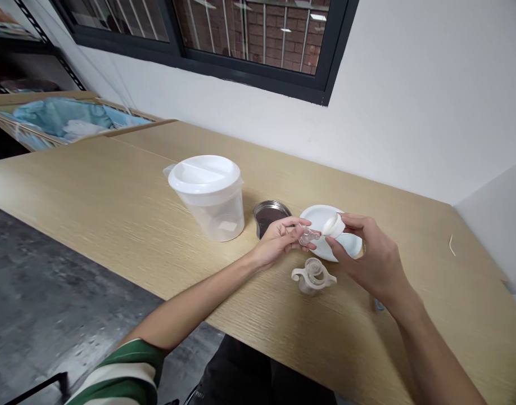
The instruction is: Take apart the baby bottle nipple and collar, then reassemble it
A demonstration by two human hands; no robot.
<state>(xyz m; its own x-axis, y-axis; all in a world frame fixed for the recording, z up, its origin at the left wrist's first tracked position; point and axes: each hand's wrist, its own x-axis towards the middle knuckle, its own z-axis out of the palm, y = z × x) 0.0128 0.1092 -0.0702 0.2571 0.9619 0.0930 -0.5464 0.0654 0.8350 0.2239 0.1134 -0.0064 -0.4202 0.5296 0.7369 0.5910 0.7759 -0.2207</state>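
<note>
- Right of centre, left hand (275,243) pinches a clear piece (306,236); right hand (376,257) grips a white cap (334,225).
- Step: apparently bringing both together; next move calls for alignment.

– how many hands (279,243)?
– two.
– held in those?
– one clear teat (306,237), one white cap (334,225).
– and nearby?
– one lidded pitcher (218,205), one metal tin (271,214), one white dish (351,243), one two-handled cup (310,287).
– windows (252,31)?
– one.

Pitcher (216,219): translucent plastic, smooth. Tin (275,205): glossy metal. Teat (306,237): clear, glossy, rubbery-looking. Cap (334,226): matt plastic. Table (410,242): wood-grained, satin. Sleeve (121,374): matt cloth.
</note>
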